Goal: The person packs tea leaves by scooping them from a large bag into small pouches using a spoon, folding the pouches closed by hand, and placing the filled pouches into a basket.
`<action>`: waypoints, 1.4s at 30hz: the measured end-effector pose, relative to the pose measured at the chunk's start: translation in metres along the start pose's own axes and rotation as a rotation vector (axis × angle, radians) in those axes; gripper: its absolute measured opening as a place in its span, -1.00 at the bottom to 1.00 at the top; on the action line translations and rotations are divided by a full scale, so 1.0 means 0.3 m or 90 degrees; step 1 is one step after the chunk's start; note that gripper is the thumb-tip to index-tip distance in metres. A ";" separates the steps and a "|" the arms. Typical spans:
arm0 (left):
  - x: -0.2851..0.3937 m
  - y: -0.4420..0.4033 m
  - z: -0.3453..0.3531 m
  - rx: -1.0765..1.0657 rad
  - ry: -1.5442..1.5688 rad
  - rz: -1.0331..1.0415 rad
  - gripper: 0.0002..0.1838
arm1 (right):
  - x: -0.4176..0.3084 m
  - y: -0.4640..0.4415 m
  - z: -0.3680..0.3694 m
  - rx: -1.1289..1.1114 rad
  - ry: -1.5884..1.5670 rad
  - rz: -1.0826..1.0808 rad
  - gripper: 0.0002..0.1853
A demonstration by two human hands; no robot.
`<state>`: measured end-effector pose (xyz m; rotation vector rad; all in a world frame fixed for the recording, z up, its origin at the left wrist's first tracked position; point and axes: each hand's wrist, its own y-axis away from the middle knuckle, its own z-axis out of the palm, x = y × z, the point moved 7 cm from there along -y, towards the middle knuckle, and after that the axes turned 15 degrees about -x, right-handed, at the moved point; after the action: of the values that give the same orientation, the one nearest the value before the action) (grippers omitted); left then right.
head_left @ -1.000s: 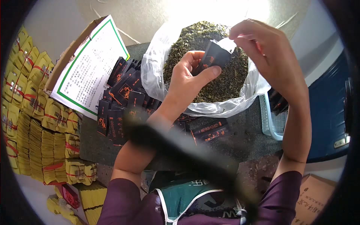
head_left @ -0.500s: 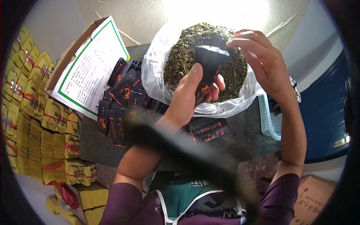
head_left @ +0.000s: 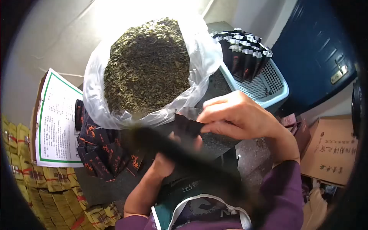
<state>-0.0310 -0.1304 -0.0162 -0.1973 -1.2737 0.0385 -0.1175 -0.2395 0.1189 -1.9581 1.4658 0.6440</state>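
My left hand [head_left: 165,163] is wrapped round the lower part of a black pouch [head_left: 186,127], in front of the tea bag; a blurred dark strap hides some of its fingers. The fingers of my right hand [head_left: 234,117] pinch the right side of the pouch's upper end. Behind the pouch stands a clear plastic bag [head_left: 96,84] full of dry leaves [head_left: 149,69]. Flat black packets [head_left: 105,153] with orange print lie in a heap on the left of the dark table [head_left: 218,86].
A light blue basket [head_left: 284,90] at the right holds several upright black pouches [head_left: 245,51]. A printed sheet [head_left: 57,122] leans at the left above yellow bundles [head_left: 57,199]. A cardboard box [head_left: 329,147] and a blue door [head_left: 310,50] are on the right.
The view has turned right, bringing the basket of pouches into sight. Both hands and the pouch have come nearer my body, and my right hand now pinches the pouch's upper end.
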 end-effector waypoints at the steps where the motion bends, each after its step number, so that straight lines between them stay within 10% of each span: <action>1: -0.024 -0.002 0.032 -0.014 0.097 -0.003 -0.10 | -0.010 0.035 -0.002 0.005 0.000 0.003 -0.85; 13: -0.162 -0.045 0.115 -0.083 0.020 -0.142 -0.34 | 0.117 0.431 -0.294 0.310 0.091 0.375 -0.86; 23: -0.223 -0.020 0.094 -0.096 -0.011 -0.162 -0.48 | 0.527 0.405 -0.399 0.131 0.152 0.530 -0.86; 42: -0.216 -0.026 0.067 -0.080 -0.011 -0.228 -0.55 | 0.504 0.378 -0.395 0.295 0.075 0.438 -0.64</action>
<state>-0.0699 -0.1445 -0.0706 -0.0742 -1.3139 -0.3486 -0.1826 -0.4487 0.0774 -1.1403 2.1542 0.4087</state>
